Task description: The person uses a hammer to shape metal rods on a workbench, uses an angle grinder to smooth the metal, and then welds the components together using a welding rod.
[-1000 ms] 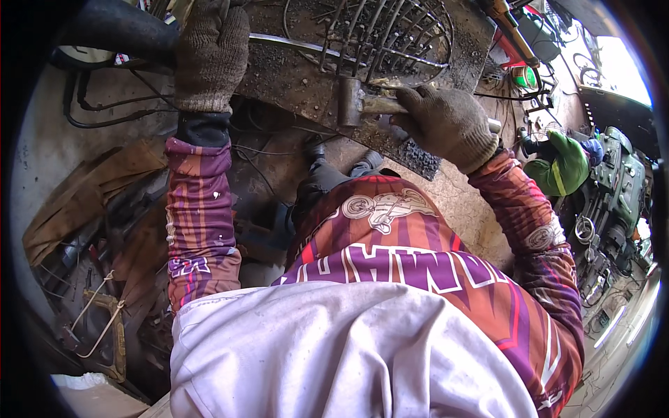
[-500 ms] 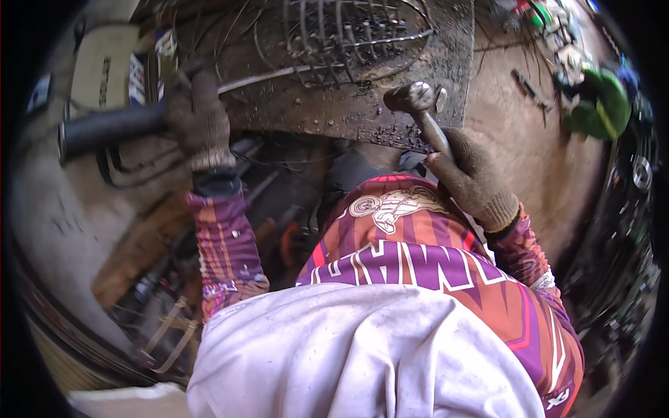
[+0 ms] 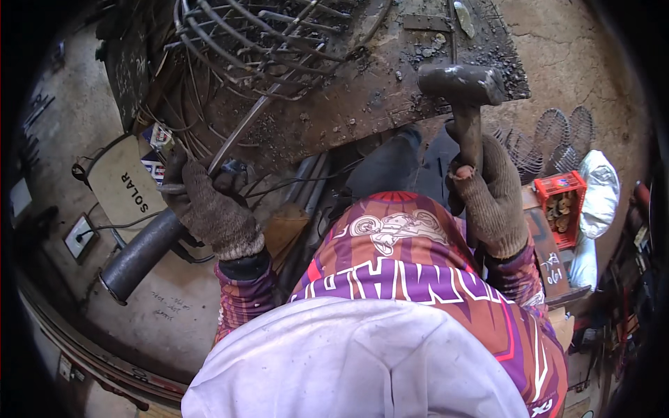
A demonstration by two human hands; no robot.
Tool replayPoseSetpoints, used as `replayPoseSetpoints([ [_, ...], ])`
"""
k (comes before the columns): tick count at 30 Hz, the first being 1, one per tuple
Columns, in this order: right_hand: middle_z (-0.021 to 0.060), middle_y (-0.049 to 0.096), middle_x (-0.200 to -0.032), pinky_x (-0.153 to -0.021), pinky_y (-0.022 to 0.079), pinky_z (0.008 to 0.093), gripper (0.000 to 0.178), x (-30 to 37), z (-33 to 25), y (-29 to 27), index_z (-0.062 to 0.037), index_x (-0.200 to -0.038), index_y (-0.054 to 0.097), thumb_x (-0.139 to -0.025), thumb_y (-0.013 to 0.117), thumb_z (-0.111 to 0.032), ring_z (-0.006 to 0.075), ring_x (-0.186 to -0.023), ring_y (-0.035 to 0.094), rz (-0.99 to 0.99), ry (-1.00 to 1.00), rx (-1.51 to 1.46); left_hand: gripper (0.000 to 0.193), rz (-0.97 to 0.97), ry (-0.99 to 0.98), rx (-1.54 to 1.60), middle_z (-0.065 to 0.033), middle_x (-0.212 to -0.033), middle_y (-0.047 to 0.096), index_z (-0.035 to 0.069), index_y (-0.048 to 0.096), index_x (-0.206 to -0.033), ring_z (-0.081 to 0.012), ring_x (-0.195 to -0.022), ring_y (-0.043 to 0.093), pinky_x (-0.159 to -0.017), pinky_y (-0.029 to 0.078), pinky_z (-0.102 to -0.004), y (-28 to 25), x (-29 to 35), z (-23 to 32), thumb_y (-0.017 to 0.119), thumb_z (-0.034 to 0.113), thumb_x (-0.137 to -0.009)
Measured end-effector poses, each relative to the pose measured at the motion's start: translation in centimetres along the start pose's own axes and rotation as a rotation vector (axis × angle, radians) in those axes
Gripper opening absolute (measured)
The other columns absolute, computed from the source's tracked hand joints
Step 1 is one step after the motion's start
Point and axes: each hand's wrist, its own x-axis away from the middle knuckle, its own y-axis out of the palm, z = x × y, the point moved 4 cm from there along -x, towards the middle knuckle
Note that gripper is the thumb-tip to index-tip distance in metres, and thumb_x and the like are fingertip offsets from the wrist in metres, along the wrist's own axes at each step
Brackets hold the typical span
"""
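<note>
My left hand (image 3: 216,212), in a worn brown knit glove, is closed around a long metal rod (image 3: 247,125). The rod slants up and right to the round cage of bent metal bars (image 3: 265,31) on the dark steel worktable (image 3: 327,125). My right hand (image 3: 491,198), gloved alike with a fingertip showing through, grips the handle of a heavy hammer (image 3: 461,85). Its head is up, over the table's front right edge. A dark metal cylinder (image 3: 143,258) lies below and left of my left hand; whether they touch I cannot tell.
Dark crumbs and flakes litter the worktable. Left of it stands a pale boxy machine (image 3: 124,182) with cables. On the right are a red crate (image 3: 563,209) with metal parts, wire grilles (image 3: 550,136) and a silvery bag (image 3: 599,191). Metal lengths lie below the table.
The view has shifted. My left hand has come lower and inward, with the rod now steeper. My right hand holds the hammer more upright, its head farther right.
</note>
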Motion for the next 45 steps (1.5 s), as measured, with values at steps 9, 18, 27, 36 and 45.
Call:
replayPoseSetpoints([
  [9, 0.0111, 0.070, -0.089, -0.074, 0.053, 0.0319, 0.045, -1.4, 3.0, 0.8, 0.0051, -0.128, 0.060, -0.094, 0.070, -0.023, 0.0185, -0.078, 0.066, -0.077, -0.036, -0.123, 0.029, -0.016, 0.014, -0.062, -0.0064, -0.085, 0.061, 0.010, 0.055, -0.134, -0.0091, -0.058, 0.049, -0.048, 0.043, -0.0266, -1.2, -0.7, 0.0, 0.054, 0.015, -0.105],
  [18, 0.0250, 0.068, -0.103, -0.077, 0.055, 0.0403, 0.050, -3.7, 3.7, -0.9, 0.0089, -0.128, 0.058, -0.090, 0.071, -0.021, 0.0413, -0.087, 0.071, -0.347, -0.164, -0.035, 0.032, 0.020, 0.060, -0.061, 0.0024, -0.073, 0.048, 0.009, 0.058, -0.134, -0.0062, -0.053, 0.041, -0.046, 0.033, -0.0227, -0.9, -1.7, -0.5, 0.058, 0.018, -0.103],
  [27, 0.0256, 0.068, -0.110, -0.083, 0.054, 0.0429, 0.053, -5.1, 3.2, -1.5, 0.0061, -0.129, 0.061, -0.090, 0.074, -0.027, 0.0433, -0.095, 0.070, -0.531, -0.186, 0.028, 0.032, 0.074, 0.046, -0.072, 0.0015, -0.071, 0.046, 0.007, 0.058, -0.135, -0.0073, -0.051, 0.039, -0.045, 0.033, -0.0235, -0.1, -1.3, -1.7, 0.055, 0.016, -0.103],
  [36, 0.0147, 0.069, -0.093, -0.074, 0.053, 0.0384, 0.031, -5.7, 2.3, -1.7, 0.0046, -0.112, 0.066, -0.092, 0.071, -0.019, 0.0296, -0.081, 0.067, -0.477, -0.327, -0.003, 0.035, 0.065, -0.111, -0.076, 0.0014, -0.079, 0.050, 0.011, 0.057, -0.135, -0.0074, -0.059, 0.043, -0.052, 0.038, -0.0261, -2.8, -1.5, -3.8, 0.060, 0.019, -0.101],
  [45, 0.0252, 0.070, -0.107, -0.082, 0.056, 0.0429, 0.056, -4.7, 3.3, -1.5, 0.0063, -0.134, 0.057, -0.095, 0.069, -0.032, 0.0428, -0.094, 0.072, -0.461, -0.233, 0.064, 0.039, 0.004, -0.181, -0.027, -0.0056, -0.104, 0.064, 0.014, 0.056, -0.138, -0.0209, -0.088, 0.061, -0.080, 0.052, -0.0414, -2.3, -1.4, -6.9, 0.062, 0.023, -0.101],
])
